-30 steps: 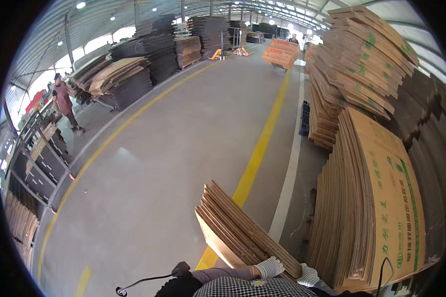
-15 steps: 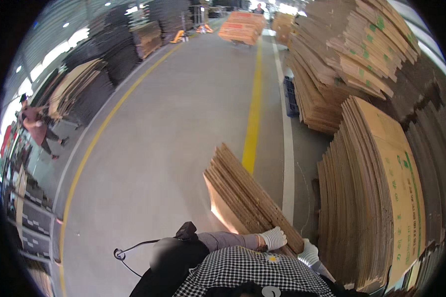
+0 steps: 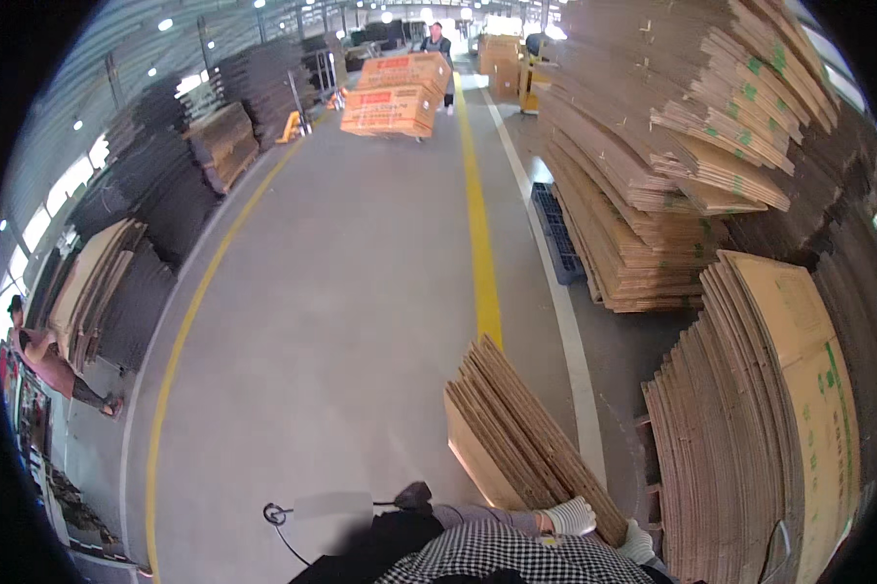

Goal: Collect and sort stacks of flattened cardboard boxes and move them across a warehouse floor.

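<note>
Corrugated cardboard bundle (image 3: 526, 443) carried above floor (image 3: 341, 321); long axis up-left from body. Left hand (image 3: 568, 516) clasps near edge; right hand (image 3: 639, 542) underneath, grip unclear.

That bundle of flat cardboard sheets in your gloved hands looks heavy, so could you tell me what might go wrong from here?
The bundle of cardboard sheets is fanned at its far end and gripped only at the near end by the left hand and right hand, so sheets could slide out. The leaning stack stands close on the right and could be knocked. A loaded cart is in the aisle ahead, so a collision is possible.
</note>
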Motion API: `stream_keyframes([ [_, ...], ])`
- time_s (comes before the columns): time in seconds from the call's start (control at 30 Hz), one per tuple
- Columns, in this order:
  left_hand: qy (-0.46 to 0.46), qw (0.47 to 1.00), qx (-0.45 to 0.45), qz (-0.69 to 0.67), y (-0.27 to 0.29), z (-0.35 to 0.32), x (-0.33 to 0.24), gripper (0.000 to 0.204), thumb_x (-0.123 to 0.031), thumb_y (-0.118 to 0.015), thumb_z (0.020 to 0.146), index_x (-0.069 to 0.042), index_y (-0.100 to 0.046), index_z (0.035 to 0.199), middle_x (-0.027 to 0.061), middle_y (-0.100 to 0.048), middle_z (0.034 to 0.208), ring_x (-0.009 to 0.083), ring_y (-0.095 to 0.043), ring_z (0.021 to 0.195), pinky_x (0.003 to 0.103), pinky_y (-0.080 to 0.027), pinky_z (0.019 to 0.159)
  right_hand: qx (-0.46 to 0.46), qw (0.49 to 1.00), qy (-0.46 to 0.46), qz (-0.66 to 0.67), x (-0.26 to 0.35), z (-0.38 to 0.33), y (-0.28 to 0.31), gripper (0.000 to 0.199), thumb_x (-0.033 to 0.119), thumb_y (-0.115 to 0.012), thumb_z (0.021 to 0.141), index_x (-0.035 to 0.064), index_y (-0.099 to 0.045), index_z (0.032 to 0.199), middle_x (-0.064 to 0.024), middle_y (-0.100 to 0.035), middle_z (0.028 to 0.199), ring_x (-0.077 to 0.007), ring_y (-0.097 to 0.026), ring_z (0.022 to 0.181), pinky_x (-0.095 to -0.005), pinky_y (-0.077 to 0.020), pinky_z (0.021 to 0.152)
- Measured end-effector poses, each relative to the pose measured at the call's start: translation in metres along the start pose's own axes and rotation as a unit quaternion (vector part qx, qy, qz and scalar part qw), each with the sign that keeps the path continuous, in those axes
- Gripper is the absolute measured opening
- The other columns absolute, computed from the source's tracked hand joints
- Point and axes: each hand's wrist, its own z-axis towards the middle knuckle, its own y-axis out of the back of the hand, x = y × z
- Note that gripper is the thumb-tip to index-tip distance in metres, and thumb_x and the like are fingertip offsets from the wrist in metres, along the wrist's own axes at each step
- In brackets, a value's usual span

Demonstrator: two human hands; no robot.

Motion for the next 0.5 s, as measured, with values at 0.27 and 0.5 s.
stream_keyframes([
  [0.27,-0.061,0.995,0.047,0.058,0.094,0.005,0.23,0.021,-0.024,-0.053,0.088,-0.007,-0.067,0.087,0.0076,-0.063,0.079,0.025,-0.061,0.075,0.042,-0.045,0.065,0.024,0.997,-0.052,-0.045,0.138,0.168,0.079,0.074,0.025,-0.078,0.063,0.0002,-0.048,0.125,-0.0258,-0.068,0.096,-0.0401,-0.067,0.093,-0.0437,-0.0541,0.083],
  [0.5,-0.05,0.994,0.062,0.076,0.15,0.029,0.486,0.016,-0.023,-0.054,0.086,-0.011,-0.064,0.084,0.0034,-0.061,0.078,0.0214,-0.061,0.073,0.039,-0.045,0.067,0.026,0.993,-0.063,-0.094,0.313,0.35,0.195,0.078,0.027,-0.077,0.062,0.002,-0.047,0.129,-0.0242,-0.069,0.099,-0.0403,-0.067,0.097,-0.0421,-0.0536,0.088],
])
